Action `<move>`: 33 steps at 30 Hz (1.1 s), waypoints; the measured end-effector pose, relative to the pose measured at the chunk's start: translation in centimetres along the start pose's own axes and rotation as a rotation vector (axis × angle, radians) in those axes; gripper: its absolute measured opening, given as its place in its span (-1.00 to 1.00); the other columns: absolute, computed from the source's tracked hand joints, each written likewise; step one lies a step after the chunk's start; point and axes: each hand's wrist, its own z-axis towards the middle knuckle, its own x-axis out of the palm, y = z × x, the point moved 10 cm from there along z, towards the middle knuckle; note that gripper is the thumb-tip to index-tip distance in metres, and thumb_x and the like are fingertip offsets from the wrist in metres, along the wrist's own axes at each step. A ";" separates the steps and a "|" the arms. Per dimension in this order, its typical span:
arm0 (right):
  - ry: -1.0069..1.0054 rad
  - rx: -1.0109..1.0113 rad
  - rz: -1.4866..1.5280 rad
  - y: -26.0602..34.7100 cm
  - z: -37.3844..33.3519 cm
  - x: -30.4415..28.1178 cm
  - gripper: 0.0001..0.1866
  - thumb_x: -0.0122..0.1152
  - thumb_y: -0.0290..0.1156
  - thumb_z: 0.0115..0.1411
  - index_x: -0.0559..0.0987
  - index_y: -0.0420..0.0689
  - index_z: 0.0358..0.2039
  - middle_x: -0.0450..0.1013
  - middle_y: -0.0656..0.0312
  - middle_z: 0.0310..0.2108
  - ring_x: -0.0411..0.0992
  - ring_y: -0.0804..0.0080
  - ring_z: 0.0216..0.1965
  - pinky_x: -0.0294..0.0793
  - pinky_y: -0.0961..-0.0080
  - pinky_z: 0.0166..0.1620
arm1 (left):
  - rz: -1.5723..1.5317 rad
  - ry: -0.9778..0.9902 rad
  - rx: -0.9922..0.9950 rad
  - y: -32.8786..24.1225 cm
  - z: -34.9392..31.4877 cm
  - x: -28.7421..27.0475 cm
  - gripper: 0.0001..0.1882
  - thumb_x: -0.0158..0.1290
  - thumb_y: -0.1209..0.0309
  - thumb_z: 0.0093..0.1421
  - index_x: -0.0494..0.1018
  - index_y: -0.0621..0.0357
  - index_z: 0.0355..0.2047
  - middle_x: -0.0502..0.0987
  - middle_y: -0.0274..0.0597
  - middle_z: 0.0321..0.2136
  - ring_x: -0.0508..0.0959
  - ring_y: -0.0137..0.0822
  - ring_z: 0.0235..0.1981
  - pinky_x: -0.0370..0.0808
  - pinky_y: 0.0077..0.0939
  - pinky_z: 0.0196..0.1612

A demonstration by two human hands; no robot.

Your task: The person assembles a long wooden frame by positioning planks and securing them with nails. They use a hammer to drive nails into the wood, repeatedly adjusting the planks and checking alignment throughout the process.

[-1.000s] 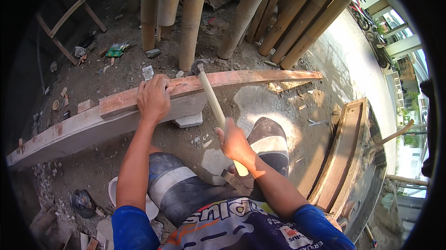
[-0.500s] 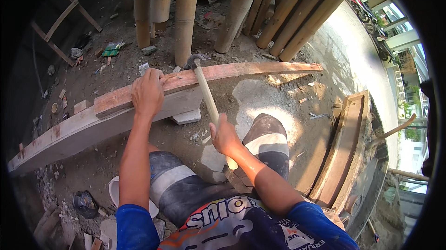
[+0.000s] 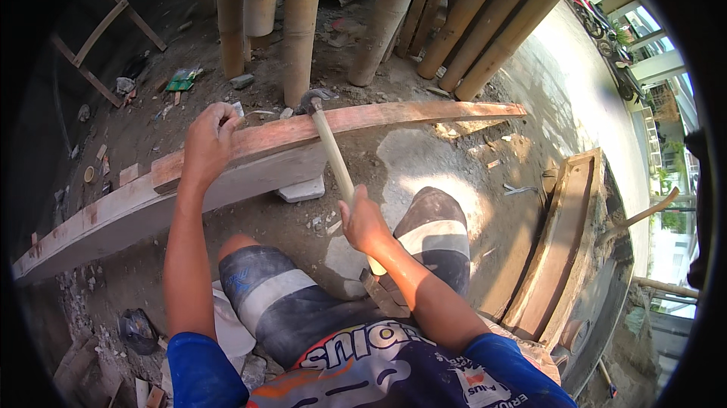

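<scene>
In my right hand (image 3: pixel 366 222) is a claw hammer (image 3: pixel 333 154), gripped low on its pale wooden handle. The dark hammer head rests at the far edge of a reddish wooden board (image 3: pixel 379 115). My left hand (image 3: pixel 210 139) is raised over the board's left part, fingers and thumb drawn together. Whatever they pinch is too small to make out; a thin pale strip shows just right of the fingertips. Under the board, a long whitish beam (image 3: pixel 257 177) stretches toward the lower left. A small wood block (image 3: pixel 129 174) sits on it beside the board's left end.
Thick bamboo poles (image 3: pixel 299 37) stand just beyond the board. A pale block (image 3: pixel 302 190) lies by the beam. To my right is a long wooden trough-like form (image 3: pixel 556 245). A wooden ladder-like frame (image 3: pixel 98 37) stands far left, with rubble scattered around.
My left hand has lifted off the board and shifted left, its fingers drawing together. My left knee has swung slightly left. The hammer has barely moved.
</scene>
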 end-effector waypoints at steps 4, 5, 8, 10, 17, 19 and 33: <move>0.005 -0.015 -0.005 0.1 0.1 0.1 -0.65 0.08 -0.33 0.46 0.25 -0.37 -0.06 0.52 -0.47 -0.36 0.51 -0.55 -0.22 0.46 -0.22 -0.14 | 0.089 -0.058 0.147 0.0 -3.5 0.2 -0.87 0.22 0.51 0.19 0.50 0.23 -0.28 0.56 -0.06 -0.24 0.58 0.05 -0.16 0.47 -0.15 -0.09; 0.000 -0.032 0.006 0.2 0.1 0.1 -0.65 0.08 -0.32 0.46 0.25 -0.37 -0.05 0.52 -0.47 -0.36 0.50 -0.55 -0.21 0.46 -0.22 -0.14 | 0.127 -0.102 0.191 -0.2 -4.0 0.1 -0.87 0.22 0.51 0.18 0.50 0.23 -0.29 0.56 -0.07 -0.25 0.58 0.05 -0.17 0.47 -0.15 -0.09; -0.012 -0.043 0.004 -0.1 0.2 0.1 -0.64 0.09 -0.31 0.46 0.25 -0.37 -0.04 0.52 -0.48 -0.35 0.50 -0.56 -0.19 0.46 -0.23 -0.13 | 0.041 -0.165 0.104 0.8 -4.1 0.3 -0.86 0.24 0.51 0.15 0.50 0.23 -0.31 0.56 -0.10 -0.24 0.58 0.04 -0.17 0.46 -0.16 -0.08; -0.022 -0.049 0.002 -0.4 0.2 0.1 -0.63 0.10 -0.31 0.45 0.25 -0.36 -0.03 0.52 -0.48 -0.34 0.49 -0.56 -0.19 0.45 -0.24 -0.12 | 0.040 -0.167 0.072 1.0 -4.0 0.5 -0.85 0.25 0.50 0.13 0.51 0.23 -0.33 0.57 -0.11 -0.25 0.57 0.04 -0.17 0.47 -0.16 -0.08; -0.004 -0.101 0.008 1.7 -0.6 -1.4 -0.62 0.11 -0.28 0.45 0.26 -0.32 0.01 0.52 -0.43 -0.37 0.50 -0.53 -0.24 0.45 -0.24 -0.18 | 0.019 -0.104 0.039 1.2 -3.7 0.3 -0.85 0.28 0.52 0.10 0.53 0.23 -0.35 0.57 -0.13 -0.28 0.58 0.02 -0.17 0.47 -0.18 -0.09; 0.050 -0.113 0.013 3.1 -1.8 -2.9 -0.61 0.13 -0.28 0.44 0.26 -0.31 0.03 0.52 -0.42 -0.38 0.50 -0.52 -0.28 0.45 -0.22 -0.24 | 0.008 -0.092 0.035 1.4 -3.6 0.2 -0.86 0.29 0.51 0.10 0.54 0.22 -0.36 0.58 -0.13 -0.29 0.59 0.01 -0.19 0.48 -0.18 -0.10; 0.145 -0.115 -0.158 8.3 -4.9 -6.7 -0.61 0.12 -0.22 0.46 0.30 -0.28 0.02 0.54 -0.30 -0.41 0.53 -0.45 -0.31 0.49 -0.12 -0.27 | -0.011 -0.112 0.027 1.8 -3.2 0.1 -0.88 0.28 0.57 0.11 0.57 0.26 -0.34 0.61 -0.15 -0.29 0.64 -0.09 -0.26 0.51 -0.34 -0.14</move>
